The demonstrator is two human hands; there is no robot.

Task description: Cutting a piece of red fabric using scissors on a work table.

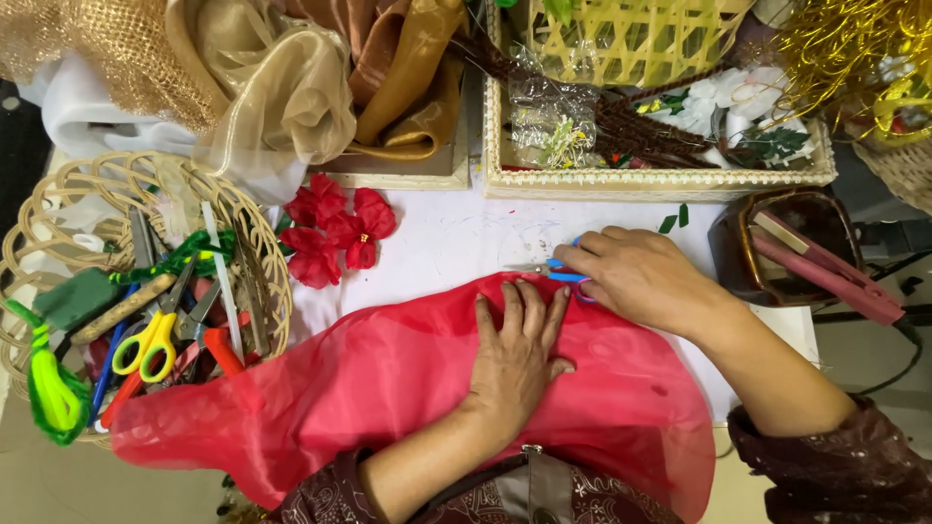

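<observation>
My left hand (pixel 515 354) lies flat, fingers spread, on the red sheer fabric (pixel 388 398), while my right hand (pixel 636 277), nearer its far edge, grips blue-handled scissors (pixel 553 271) with blades pointing left along that edge.

The left hand (pixel 513 354) lies flat on sheer red fabric (pixel 388 388) spread over the bench (pixel 456 238); the right hand (pixel 636 277) grips blue-handled scissors (pixel 555 272) at the fabric's upper edge.

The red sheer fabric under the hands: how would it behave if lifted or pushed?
The red sheer fabric is probably floppy and light: it drapes in soft folds. It may slide and bunch; the left hand presses it flat while the right hand holds blue-handled scissors.
</observation>
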